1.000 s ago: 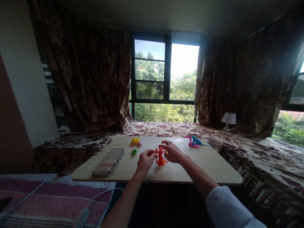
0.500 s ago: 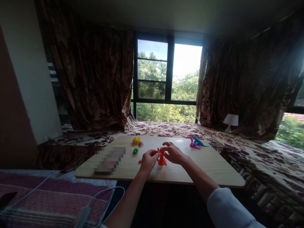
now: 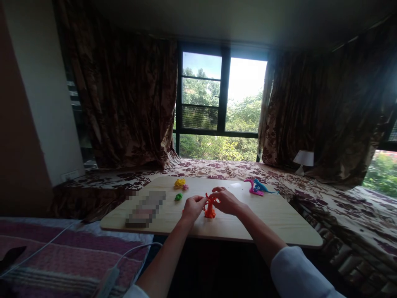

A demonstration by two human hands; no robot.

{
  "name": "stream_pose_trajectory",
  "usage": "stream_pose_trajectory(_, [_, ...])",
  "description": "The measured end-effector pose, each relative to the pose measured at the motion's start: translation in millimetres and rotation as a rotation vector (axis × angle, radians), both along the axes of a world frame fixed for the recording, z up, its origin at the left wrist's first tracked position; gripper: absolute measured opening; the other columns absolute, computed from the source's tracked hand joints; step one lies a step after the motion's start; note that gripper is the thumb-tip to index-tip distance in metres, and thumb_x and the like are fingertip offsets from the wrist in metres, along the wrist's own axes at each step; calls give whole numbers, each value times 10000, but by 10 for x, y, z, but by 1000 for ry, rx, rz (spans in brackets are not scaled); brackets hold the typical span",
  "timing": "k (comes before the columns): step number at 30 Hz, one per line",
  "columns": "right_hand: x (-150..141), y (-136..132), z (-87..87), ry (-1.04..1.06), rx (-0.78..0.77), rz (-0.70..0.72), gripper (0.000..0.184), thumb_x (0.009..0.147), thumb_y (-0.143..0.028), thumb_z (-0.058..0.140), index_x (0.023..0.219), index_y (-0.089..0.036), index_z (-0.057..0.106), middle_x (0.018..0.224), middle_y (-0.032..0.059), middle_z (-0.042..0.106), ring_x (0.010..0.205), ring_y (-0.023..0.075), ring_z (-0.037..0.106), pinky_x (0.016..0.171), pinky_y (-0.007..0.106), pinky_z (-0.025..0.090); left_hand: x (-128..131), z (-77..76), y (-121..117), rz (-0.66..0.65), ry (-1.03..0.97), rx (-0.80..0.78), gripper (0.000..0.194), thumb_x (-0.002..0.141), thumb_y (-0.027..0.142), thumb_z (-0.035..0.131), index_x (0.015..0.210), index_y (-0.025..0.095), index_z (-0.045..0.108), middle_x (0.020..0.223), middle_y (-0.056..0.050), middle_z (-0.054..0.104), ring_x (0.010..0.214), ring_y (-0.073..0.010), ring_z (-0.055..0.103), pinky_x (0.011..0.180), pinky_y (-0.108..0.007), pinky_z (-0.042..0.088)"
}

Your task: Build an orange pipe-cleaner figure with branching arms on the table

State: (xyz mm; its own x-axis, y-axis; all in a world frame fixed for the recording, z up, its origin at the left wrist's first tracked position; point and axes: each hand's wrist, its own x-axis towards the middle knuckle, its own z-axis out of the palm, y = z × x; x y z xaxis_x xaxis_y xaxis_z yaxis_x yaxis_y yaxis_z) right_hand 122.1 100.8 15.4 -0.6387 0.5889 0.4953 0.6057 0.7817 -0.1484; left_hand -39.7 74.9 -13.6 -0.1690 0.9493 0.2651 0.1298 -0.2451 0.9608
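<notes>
A small orange clay figure (image 3: pixel 210 208) stands upright on the light wooden table (image 3: pixel 279 219), near its middle. My left hand (image 3: pixel 192 207) pinches the figure's upper part from the left, fingers curled. From the right, my right hand (image 3: pixel 226 200) also pinches the top of the figure with thumb and fingertips. The hands nearly meet above it.
On the table lie a yellow clay lump (image 3: pixel 179 182), a small pink bit (image 3: pixel 185 187), a green lump (image 3: pixel 178 197), a pink figure (image 3: pixel 252 188) and a blue figure (image 3: pixel 262 187). A blurred flat object (image 3: pixel 145 208) lies at left. White cables (image 3: pixel 133 254) run below. A lamp (image 3: pixel 303 160) stands by the curtains.
Both hands have closed in on the orange figure's top; the right fingers, spread a second ago, now pinch it. The view shifted slightly.
</notes>
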Motion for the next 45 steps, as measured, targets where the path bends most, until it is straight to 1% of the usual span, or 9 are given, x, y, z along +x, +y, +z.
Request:
stream_pose_trajectory(2, [-5, -2, -2, 4, 6, 1, 213, 802, -239, 516, 970, -249, 646, 1034, 66, 569, 999, 189, 486, 799, 289, 397, -11, 19, -13, -9, 13, -2, 313, 570, 443, 632, 587, 130, 634, 479, 25, 528, 478, -84, 452, 503, -209, 361])
stream_pose_trajectory(5, [-9, -8, 2, 2, 9, 4, 197, 806, -246, 512, 943, -238, 652, 1018, 69, 574, 988, 188, 490, 791, 284, 397, -16, 61, -55, -32, 27, -14, 320, 572, 445, 636, 628, 130, 651, 512, 18, 548, 488, -80, 452, 493, -201, 351])
stream_pose_trajectory(9, [-11, -13, 14, -3, -2, 13, 195, 798, -232, 518, 938, -238, 654, 1003, 67, 577, 971, 187, 495, 781, 279, 396, -18, 98, -90, -37, 42, -48, 342, 573, 467, 635, 640, 132, 655, 473, 26, 511, 454, -71, 419, 431, -190, 292])
stream_pose_trajectory(16, [-11, -21, 20, 0, -13, 8, 214, 794, -233, 528, 969, -249, 651, 997, 66, 576, 964, 185, 496, 783, 280, 388, -25, 49, -18, -7, 73, -78, 365, 559, 486, 642, 642, 131, 652, 480, 9, 517, 480, -90, 445, 402, -182, 257])
stream_pose_trajectory(19, [-12, -27, 25, -3, -19, 5, 217, 796, -228, 527, 972, -253, 651, 1000, 62, 576, 970, 182, 494, 788, 280, 387, -10, 54, -3, 8, 87, -78, 360, 560, 481, 642, 637, 129, 648, 486, 7, 520, 476, -91, 446, 395, -180, 254])
stream_pose_trajectory(26, [-21, -15, 9, 7, -9, 5, 200, 788, -215, 529, 937, -243, 658, 987, 65, 581, 967, 185, 497, 784, 273, 392, 15, 71, -7, 3, 103, -53, 361, 560, 486, 639, 622, 131, 643, 472, 12, 522, 452, -85, 434, 394, -184, 269])
stream_pose_trajectory(33, [-18, -33, 18, 20, -33, 12, 206, 785, -195, 536, 936, -250, 666, 992, 65, 574, 975, 189, 498, 798, 287, 392, -6, -23, 98, -8, 120, -8, 342, 552, 468, 644, 609, 131, 642, 515, -1, 569, 471, -92, 471, 449, -199, 345])
stream_pose_trajectory(38, [-8, -24, 18, 24, -48, 12, 220, 777, -181, 542, 945, -251, 664, 1009, 66, 573, 982, 188, 497, 811, 293, 388, -16, -59, 141, -2, 151, 20, 329, 548, 462, 647, 611, 139, 635, 554, -6, 595, 505, -108, 516, 483, -207, 371])
stream_pose_trajectory(45, [-6, -9, 4, 34, -28, 24, 195, 785, -201, 520, 903, -236, 672, 995, 61, 584, 968, 183, 501, 804, 282, 392, -5, -8, 115, -2, 175, 5, 373, 548, 504, 636, 590, 134, 627, 501, 3, 561, 461, -99, 482, 454, -209, 344])
